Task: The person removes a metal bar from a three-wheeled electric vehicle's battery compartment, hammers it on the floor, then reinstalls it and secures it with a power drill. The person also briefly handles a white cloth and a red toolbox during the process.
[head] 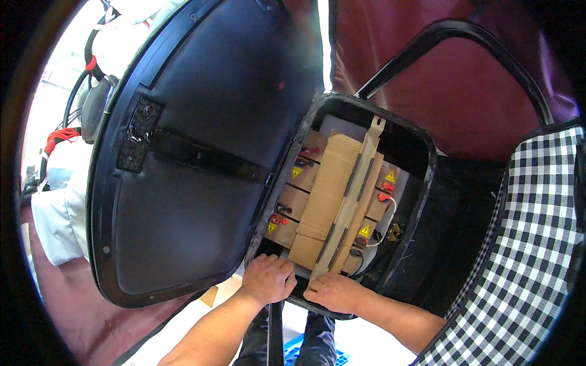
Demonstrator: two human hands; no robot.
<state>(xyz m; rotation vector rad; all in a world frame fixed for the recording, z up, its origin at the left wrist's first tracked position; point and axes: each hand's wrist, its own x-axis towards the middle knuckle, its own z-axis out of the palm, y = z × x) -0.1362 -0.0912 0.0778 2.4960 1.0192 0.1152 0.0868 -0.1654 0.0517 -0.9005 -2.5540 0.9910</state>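
An open-topped black battery box (423, 201) lies before me, with several batteries (293, 201) inside. Corrugated cardboard (330, 187) covers their middle. Across it runs a slotted metal hold-down bar (350, 196) with dark pads along its edges. My right hand (336, 293) is closed over the bar's near end, at the box's near wall; its fingertips are partly hidden. At the near left corner, my left hand (269, 280) rests with curled fingers over the rim, and whatever its fingers touch inside is hidden. Red and black terminals, some with yellow warning stickers, show on both sides.
A large black hinged lid (206, 196) stands raised at the left. Behind the box arches a black tubular rail (458, 29) before maroon fabric (389, 50). A checkered cushion (535, 228) is at the right. A white cable (391, 219) loops along the batteries.
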